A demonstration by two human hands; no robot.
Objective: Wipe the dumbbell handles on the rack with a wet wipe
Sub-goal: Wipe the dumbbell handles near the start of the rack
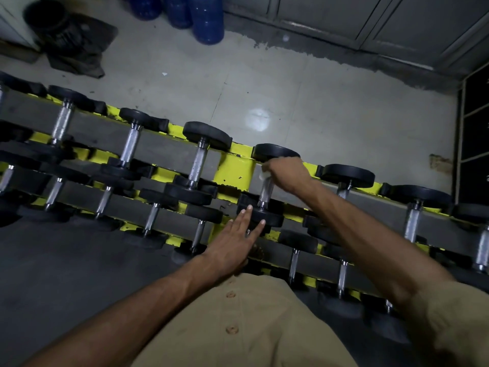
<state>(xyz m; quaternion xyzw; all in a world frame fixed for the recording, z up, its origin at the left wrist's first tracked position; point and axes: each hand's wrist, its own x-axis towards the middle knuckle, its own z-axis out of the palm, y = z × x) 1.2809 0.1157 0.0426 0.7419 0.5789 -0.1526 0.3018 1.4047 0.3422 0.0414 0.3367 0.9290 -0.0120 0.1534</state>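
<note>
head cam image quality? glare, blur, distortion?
Head view: dim overall, with one round glare spot on the floor; the wide-angle lens slightly bows the rack; the right sleeve at the lower right is smeared by blur; the right hand gripping the wet wipe is fairly sharp.

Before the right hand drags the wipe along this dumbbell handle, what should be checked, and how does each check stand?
1. Wet wipe held: ok, the right grip is curled round the white wet wipe.
2. Wipe on metal: ok, it sits at the far end of the handle.
3. Dumbbell steadied: ok, the left grip rests straight fingers on the near weight.
4. Path along the handle: ok, bare metal shows down to the near weight.
5. Wipe damp enough: cannot tell.
</note>
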